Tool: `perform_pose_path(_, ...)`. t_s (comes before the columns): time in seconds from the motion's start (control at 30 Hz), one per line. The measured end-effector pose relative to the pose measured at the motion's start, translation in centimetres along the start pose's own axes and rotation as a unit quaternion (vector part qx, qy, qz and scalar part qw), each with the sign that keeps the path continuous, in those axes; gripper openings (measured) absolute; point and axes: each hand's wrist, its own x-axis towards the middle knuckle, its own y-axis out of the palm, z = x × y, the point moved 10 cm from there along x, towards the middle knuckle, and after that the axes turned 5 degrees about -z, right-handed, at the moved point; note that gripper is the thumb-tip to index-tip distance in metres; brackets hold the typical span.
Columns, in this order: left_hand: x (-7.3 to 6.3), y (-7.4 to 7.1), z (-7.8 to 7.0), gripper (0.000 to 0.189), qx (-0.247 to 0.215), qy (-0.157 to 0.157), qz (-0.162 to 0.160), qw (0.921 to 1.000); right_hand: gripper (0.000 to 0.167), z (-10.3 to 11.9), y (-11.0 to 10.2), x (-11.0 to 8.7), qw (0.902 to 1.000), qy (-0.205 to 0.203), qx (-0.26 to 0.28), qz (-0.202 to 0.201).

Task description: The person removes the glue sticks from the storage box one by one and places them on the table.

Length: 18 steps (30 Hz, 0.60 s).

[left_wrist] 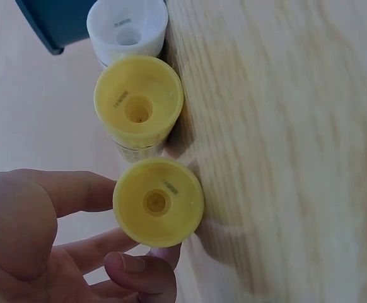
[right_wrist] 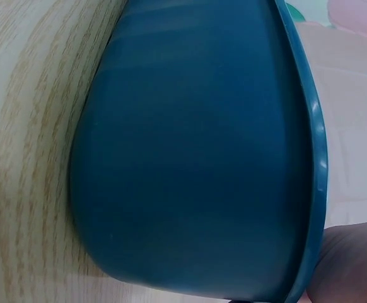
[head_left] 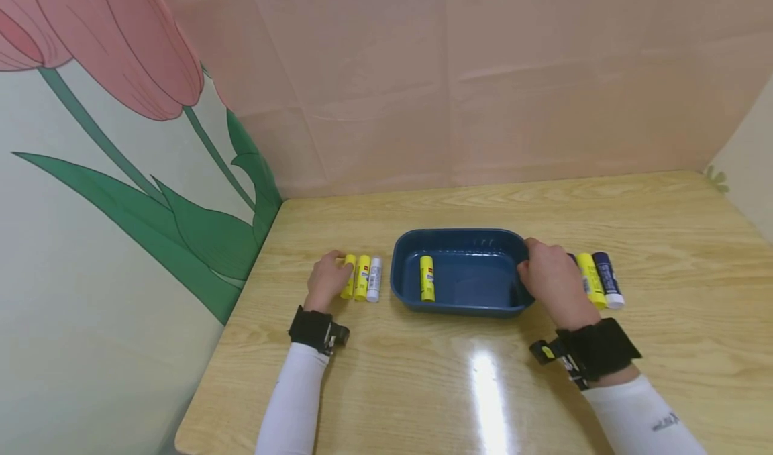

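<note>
My left hand [head_left: 328,279] grips the leftmost yellow glue stick [left_wrist: 159,202], fingers and thumb on either side of it. Beside it lie another yellow glue stick [head_left: 362,278] and a white glue stick [head_left: 374,280], whose ends show in the left wrist view. A dark blue plastic basin [head_left: 477,309] stands mid-table, with one yellow glue stick [head_left: 427,278] lying inside near its left end. My right hand [head_left: 555,287] holds the basin's right rim; the right wrist view is mostly filled by the basin's outer wall [right_wrist: 196,151].
Right of my right hand lie a yellow glue stick [head_left: 591,280] and a dark blue one with a white end [head_left: 607,279]; another dark one is partly hidden by the hand. The wooden table [head_left: 423,388] meets a pink-covered wall [head_left: 386,92] behind.
</note>
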Motion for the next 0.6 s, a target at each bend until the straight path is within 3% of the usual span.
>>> perform_pose_path(0.6,-0.29,0.14,0.04,0.048,-0.016,-0.021,0.017,0.9995,0.042,0.0,0.01,0.05,1.0,-0.004,0.001,-0.003)
